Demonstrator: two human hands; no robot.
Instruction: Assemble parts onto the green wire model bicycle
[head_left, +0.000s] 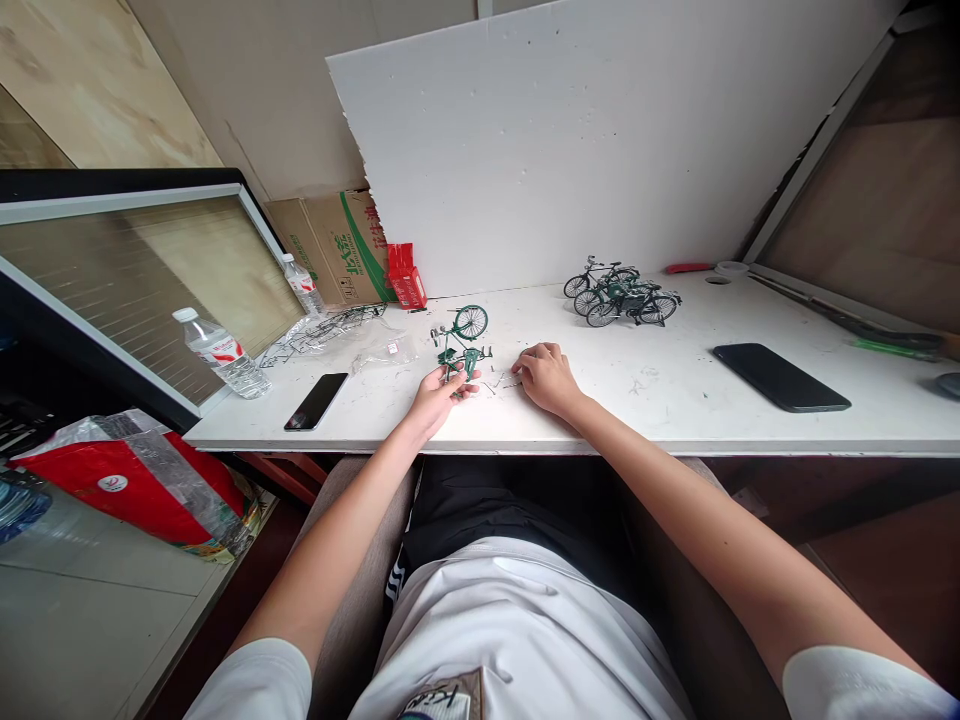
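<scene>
In my left hand (442, 392) is a small green model bicycle (466, 350), gripped low down by its frame. One spoked wheel shows at its far end; I cannot make out a second wheel. My right hand (547, 377) rests on the white table (637, 400) with its fingers curled down and pressed together at the tips. Whatever the fingertips hold, if anything, is too small to name. Between my hands lie several thin, small loose parts (495, 383).
Several finished-looking model bicycles (622, 292) stand at the back. Phones lie at left (316, 402) and right (781, 377). Bottles (225, 352), a clear plastic bag (384, 348), thin dark part frames (322, 333), a red box (406, 276) and a carton (337, 245) occupy the left.
</scene>
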